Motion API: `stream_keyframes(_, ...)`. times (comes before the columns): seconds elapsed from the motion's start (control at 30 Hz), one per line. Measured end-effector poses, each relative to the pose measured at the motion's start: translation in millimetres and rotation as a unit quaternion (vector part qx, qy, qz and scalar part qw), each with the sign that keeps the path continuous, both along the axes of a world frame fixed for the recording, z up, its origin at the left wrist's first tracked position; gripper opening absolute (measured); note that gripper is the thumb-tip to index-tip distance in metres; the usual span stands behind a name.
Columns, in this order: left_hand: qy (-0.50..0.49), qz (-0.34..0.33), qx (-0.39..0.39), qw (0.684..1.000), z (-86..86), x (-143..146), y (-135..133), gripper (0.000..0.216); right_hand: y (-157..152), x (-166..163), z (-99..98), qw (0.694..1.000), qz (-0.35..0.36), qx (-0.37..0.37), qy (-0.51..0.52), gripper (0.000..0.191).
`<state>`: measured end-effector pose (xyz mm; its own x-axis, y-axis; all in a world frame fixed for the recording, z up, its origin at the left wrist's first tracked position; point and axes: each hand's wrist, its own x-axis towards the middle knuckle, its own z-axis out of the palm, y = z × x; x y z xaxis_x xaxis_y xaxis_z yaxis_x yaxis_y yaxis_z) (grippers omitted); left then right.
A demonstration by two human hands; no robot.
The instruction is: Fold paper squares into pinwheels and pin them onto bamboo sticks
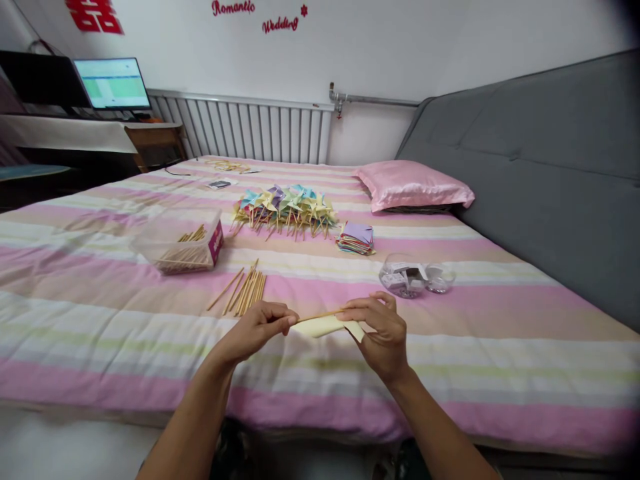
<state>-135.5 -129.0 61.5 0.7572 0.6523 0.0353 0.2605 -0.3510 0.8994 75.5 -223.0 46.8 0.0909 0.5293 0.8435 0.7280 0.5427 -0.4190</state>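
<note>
Above the front of the bed, my left hand is closed on one end of a thin wooden stick. My right hand pinches the stick's other end together with a pale yellow paper, which is folded or curled below the stick. How the paper meets the stick is partly hidden by my fingers. Just beyond my left hand lies a loose bunch of wooden sticks. A clear plastic tub with more sticks in it stands to the left.
A pile of paper pinwheels lies mid-bed, with a stack of coloured papers to its right. Clear round containers with small items sit further right. A pink pillow rests near the grey headboard.
</note>
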Motion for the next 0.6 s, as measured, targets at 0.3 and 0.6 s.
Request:
stream_keyframes(0.3,0.009,-0.011,0.010,1.000,0.8,1.1,-0.7,0.040,-0.5,2.1,1.2,1.000,-0.006,-0.012,-0.016,0.009)
stream_keyframes(0.6,-0.007,-0.012,-0.009,1.000,0.8,4.3,-2.4,0.037,0.0,2.1,1.6,1.000,-0.012,0.008,-0.016,0.004)
